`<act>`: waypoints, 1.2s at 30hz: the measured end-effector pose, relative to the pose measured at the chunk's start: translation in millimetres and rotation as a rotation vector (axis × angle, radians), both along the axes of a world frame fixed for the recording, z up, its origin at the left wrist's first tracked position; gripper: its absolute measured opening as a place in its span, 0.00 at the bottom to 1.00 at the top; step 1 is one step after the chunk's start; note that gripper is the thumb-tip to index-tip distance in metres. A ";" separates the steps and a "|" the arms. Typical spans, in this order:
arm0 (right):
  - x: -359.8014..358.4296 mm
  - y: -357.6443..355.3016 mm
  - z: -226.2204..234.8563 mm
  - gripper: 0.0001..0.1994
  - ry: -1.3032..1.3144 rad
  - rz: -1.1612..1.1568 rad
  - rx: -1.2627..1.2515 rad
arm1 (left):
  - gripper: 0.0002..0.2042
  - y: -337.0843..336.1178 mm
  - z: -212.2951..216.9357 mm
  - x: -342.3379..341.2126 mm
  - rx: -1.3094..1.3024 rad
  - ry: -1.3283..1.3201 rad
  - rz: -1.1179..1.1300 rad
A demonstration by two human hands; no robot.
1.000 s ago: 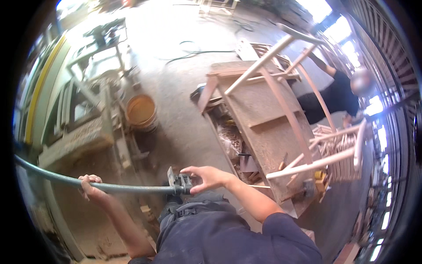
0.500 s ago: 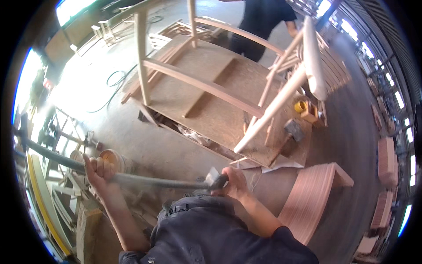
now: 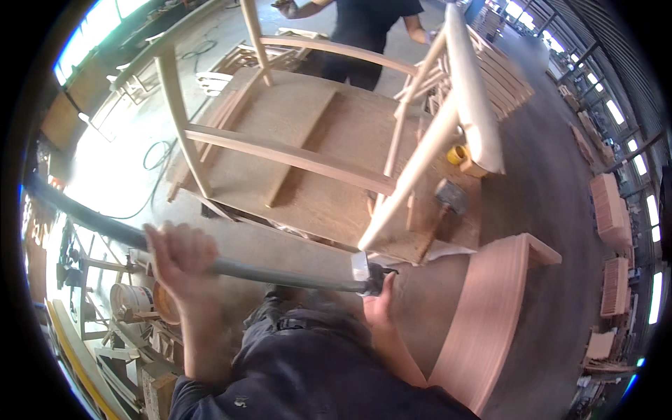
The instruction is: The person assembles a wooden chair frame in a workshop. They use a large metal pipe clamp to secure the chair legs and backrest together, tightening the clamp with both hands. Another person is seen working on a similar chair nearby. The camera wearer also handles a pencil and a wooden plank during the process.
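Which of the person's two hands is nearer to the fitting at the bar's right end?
The right. The right hand is at the fitting, apparently touching it; the left hand grips the bar farther left, apart from the fitting.

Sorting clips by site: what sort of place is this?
Probably a furniture or woodworking workshop: a bare wooden frame stands on a workbench, with a mallet-like tool lying near its edge.
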State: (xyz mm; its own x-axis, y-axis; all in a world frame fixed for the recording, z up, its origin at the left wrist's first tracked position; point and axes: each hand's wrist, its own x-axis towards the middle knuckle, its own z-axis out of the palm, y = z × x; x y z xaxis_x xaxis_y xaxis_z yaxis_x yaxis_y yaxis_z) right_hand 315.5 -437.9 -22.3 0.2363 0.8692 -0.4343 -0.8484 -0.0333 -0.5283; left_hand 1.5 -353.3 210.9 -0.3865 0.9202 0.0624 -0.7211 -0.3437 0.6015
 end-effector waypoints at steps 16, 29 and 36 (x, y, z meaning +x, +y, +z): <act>-46.3 35.9 43.4 0.15 -0.038 -0.054 -0.033 | 0.21 61.5 43.7 -359.9 -0.193 1.063 1.069; -15.8 14.2 112.8 0.15 -0.454 -0.268 -0.011 | 0.19 206.6 -93.6 -430.2 -0.121 0.983 0.386; 49.8 32.8 84.2 0.19 -0.663 -0.511 -0.131 | 0.14 293.9 -130.3 -315.0 -0.568 0.347 0.319</act>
State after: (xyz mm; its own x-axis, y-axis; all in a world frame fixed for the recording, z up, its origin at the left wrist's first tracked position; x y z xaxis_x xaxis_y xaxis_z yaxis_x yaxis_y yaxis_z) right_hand 365.3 -405.1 61.9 0.8277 0.5388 -0.1566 -0.2914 0.1743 -0.9406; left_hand -313.5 -59.3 80.6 -0.6853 0.6934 -0.2228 -0.3744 -0.0730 0.9244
